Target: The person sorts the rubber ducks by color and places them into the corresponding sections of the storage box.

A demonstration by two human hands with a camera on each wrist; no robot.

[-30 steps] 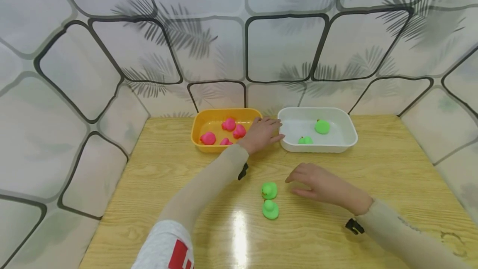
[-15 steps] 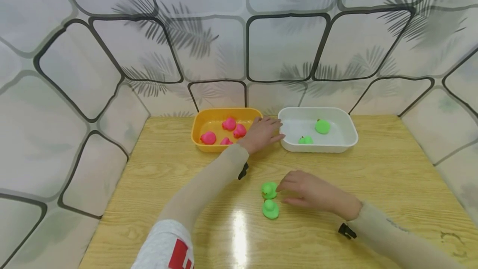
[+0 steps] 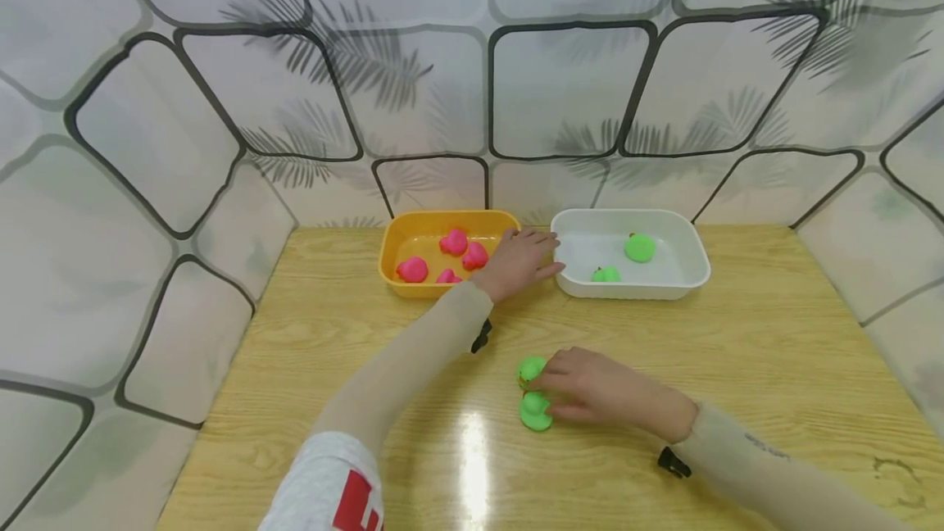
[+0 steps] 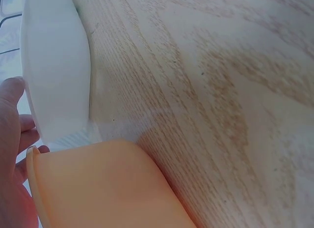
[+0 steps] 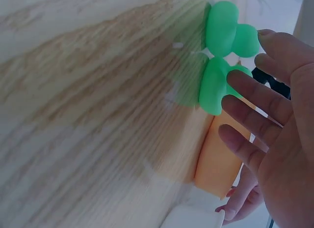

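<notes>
Two green rubber ducks stand close together on the wooden table, one farther back and one nearer. My right hand is at their right side. In the right wrist view its fingers are loosely extended, the thumb tip right at the nearer duck and a fingertip overlapping the farther duck. My left hand spans the gap between an orange bin and a white bin, its fingers relaxed at their rims and holding nothing.
Several pink rubber ducks lie in the orange bin. The white bin contains two green ducks, one toward the back and another by the front wall. A patterned wall rises directly behind both bins.
My right hand has moved left and slightly toward me, from beside the green ducks until its fingers overlap them. The left hand has stayed between the bins.
</notes>
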